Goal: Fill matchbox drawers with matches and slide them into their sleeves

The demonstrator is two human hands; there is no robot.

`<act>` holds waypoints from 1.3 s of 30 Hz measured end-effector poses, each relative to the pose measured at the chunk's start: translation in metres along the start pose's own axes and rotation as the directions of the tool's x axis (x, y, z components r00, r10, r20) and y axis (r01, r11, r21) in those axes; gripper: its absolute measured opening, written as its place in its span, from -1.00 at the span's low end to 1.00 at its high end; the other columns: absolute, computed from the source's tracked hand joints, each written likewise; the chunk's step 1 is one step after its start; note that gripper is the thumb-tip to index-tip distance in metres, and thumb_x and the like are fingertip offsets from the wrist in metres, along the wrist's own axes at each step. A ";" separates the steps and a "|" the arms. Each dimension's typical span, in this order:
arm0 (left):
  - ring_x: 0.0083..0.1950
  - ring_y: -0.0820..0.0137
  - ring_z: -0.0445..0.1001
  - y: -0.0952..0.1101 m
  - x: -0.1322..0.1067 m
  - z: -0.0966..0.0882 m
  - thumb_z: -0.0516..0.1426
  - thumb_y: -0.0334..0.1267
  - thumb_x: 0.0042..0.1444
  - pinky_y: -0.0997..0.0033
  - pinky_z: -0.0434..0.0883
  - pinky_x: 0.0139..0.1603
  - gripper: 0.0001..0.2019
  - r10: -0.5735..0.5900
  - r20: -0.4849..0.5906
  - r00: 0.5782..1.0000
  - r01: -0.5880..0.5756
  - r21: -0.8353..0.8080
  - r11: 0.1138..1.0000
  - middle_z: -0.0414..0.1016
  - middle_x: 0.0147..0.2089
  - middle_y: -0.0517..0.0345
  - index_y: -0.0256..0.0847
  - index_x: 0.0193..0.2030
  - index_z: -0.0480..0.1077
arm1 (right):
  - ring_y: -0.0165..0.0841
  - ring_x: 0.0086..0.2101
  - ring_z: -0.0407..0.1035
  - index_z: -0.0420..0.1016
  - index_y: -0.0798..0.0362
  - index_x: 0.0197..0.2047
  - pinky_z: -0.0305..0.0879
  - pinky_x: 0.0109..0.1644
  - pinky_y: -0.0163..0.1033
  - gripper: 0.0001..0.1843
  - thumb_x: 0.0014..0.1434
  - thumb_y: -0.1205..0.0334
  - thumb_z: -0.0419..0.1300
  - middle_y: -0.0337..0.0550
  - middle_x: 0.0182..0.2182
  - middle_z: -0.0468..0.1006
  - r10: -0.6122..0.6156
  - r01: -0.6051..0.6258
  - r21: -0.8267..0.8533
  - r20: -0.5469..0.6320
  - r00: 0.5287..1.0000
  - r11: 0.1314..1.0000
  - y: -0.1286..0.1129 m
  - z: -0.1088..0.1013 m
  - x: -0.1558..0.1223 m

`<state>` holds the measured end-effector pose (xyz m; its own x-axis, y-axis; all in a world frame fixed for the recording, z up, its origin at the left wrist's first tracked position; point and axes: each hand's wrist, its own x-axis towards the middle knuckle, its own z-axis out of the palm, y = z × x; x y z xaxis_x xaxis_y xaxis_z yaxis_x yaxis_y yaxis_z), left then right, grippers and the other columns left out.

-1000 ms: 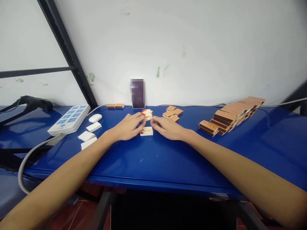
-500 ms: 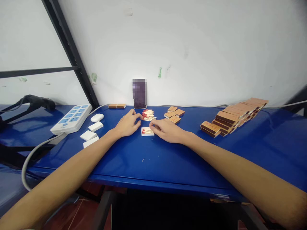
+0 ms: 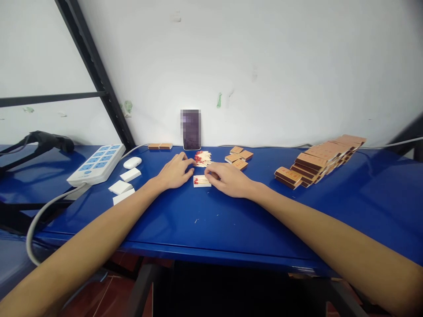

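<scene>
A small white matchbox tray lies on the blue table with red-tipped matches in it. At its right end is my right hand, thumb and fingers pinched together over the match ends; what they hold is hidden. Just behind the tray spreads a loose pile of matches, heads pointing left. My left hand rests on the table left of the pile, thumb apart from the fingers, with fingertips at the red heads. I see nothing held in it.
Closed matchboxes sit behind my right hand, and a large slanted stack of matchboxes stands further right. A phone leans on the wall. Leftward are white blocks, a white oval case and a power strip.
The view has shifted slightly. My right fingers remain at the tray's right end, and the matches in the tray look a little straighter. My left hand has hardly moved.
</scene>
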<state>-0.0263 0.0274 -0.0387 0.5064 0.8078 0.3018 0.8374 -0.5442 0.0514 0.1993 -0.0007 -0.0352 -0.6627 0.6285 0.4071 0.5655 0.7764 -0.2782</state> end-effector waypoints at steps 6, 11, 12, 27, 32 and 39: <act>-0.12 0.24 0.34 0.000 0.001 -0.002 -0.04 -0.15 0.27 0.13 0.33 0.02 -0.74 0.019 -0.006 1.000 -0.020 -0.017 1.000 0.28 -0.14 0.02 -0.18 -0.07 0.38 | -0.38 -0.31 0.24 0.31 0.05 -0.27 0.09 -0.24 -0.28 -0.87 0.29 0.28 -0.03 -0.17 -0.30 0.39 -0.014 0.014 0.002 -0.048 0.999 1.000 0.001 0.001 -0.001; -0.12 0.25 0.31 -0.001 0.001 -0.003 -0.03 -0.17 0.29 0.16 0.32 -0.01 -0.80 0.042 0.003 0.999 -0.042 -0.049 0.998 0.28 -0.18 0.04 -0.18 -0.14 0.35 | -0.38 -0.34 0.22 0.27 0.05 -0.30 0.11 -0.24 -0.27 -0.86 0.29 0.29 -0.04 -0.18 -0.34 0.38 -0.001 0.000 -0.004 -0.038 0.999 1.000 0.003 0.003 0.000; -0.12 0.25 0.31 -0.001 0.001 -0.002 -0.04 -0.18 0.29 0.17 0.32 -0.01 -0.79 0.052 0.005 0.999 -0.051 -0.064 0.997 0.28 -0.17 0.04 -0.17 -0.11 0.36 | -0.38 -0.35 0.22 0.27 0.05 -0.30 0.11 -0.24 -0.26 -0.86 0.29 0.28 -0.04 -0.18 -0.35 0.38 0.002 -0.002 -0.003 -0.038 0.999 1.000 0.003 0.003 0.000; -0.17 0.25 0.28 -0.002 0.004 -0.005 -0.14 -0.16 0.35 0.22 0.28 -0.09 -0.71 0.148 0.082 0.986 -0.149 0.007 0.989 0.30 -0.21 0.00 -0.23 -0.25 0.31 | -0.29 -0.25 0.30 0.33 0.05 -0.17 0.14 -0.23 -0.23 -0.78 0.15 0.12 0.15 -0.10 -0.21 0.45 0.082 -0.080 -0.029 0.097 0.992 0.996 -0.001 -0.004 -0.002; -0.16 0.24 0.30 -0.001 0.003 -0.008 -0.13 -0.13 0.34 0.21 0.29 -0.08 -0.71 0.137 0.115 0.984 -0.137 -0.008 0.991 0.34 -0.21 0.00 -0.22 -0.25 0.30 | -0.27 -0.29 0.31 0.31 0.04 -0.21 0.11 -0.29 -0.22 -0.75 0.14 0.05 0.13 -0.08 -0.23 0.47 0.167 -0.157 -0.113 0.078 0.983 0.981 0.003 -0.004 0.000; -0.21 0.23 0.31 -0.001 0.004 -0.006 -0.13 -0.11 0.34 0.21 0.29 -0.12 -0.69 0.130 0.131 0.983 -0.134 0.019 0.991 0.34 -0.24 -0.01 -0.22 -0.30 0.30 | -0.17 -0.26 0.36 0.32 0.05 -0.25 0.05 -0.36 -0.19 -0.73 0.12 0.02 0.13 0.00 -0.24 0.52 0.256 -0.220 -0.275 0.100 0.962 0.936 0.003 -0.008 0.000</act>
<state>-0.0262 0.0293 -0.0319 0.6335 0.7528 0.1787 0.7660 -0.6428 -0.0080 0.2045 0.0014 -0.0293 -0.5419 0.8074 0.2334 0.8102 0.5756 -0.1102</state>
